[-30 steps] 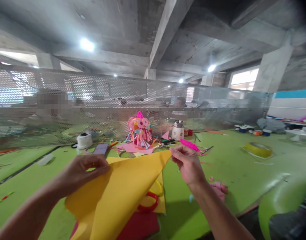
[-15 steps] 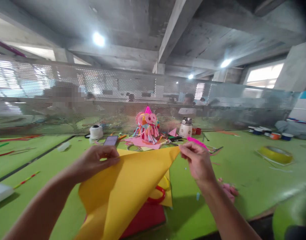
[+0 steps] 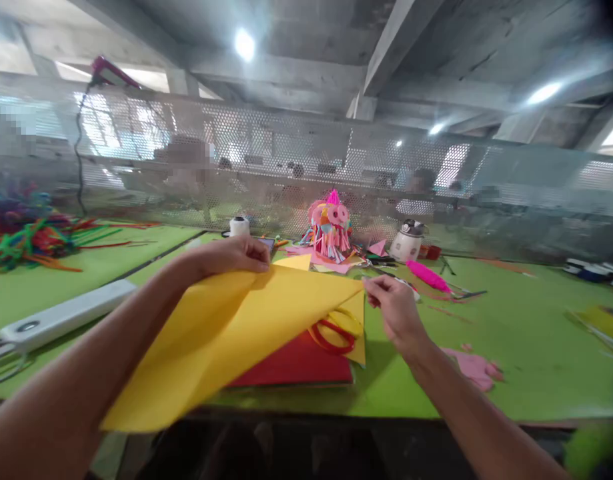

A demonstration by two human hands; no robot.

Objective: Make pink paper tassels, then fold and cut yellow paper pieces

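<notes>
A: Where is the yellow paper (image 3: 221, 333) exactly?

B: It is lifted above the green table (image 3: 541, 390), and its lower left end comes out past the front edge.

A: Who holds it?

B: The left hand (image 3: 249, 255) pinches the upper edge, with its fingers bent close together. The right hand (image 3: 393, 303) makes a narrow pinch on the right corner.

A: Do you see the whole paper?

B: No, the left forearm (image 3: 121, 347) covers a part of it.

A: And under it?

B: A flat red piece (image 3: 296, 363), partly hidden by the paper. Near it there is a red loop (image 3: 333, 346); to what it belongs, I cannot tell.

A: Farther away?

B: A yellow roll (image 3: 603, 322) is blurred and cut off at the right border. Behind the screen with holes (image 3: 286, 150), the people (image 3: 186, 160) are too unclear to describe.
</notes>
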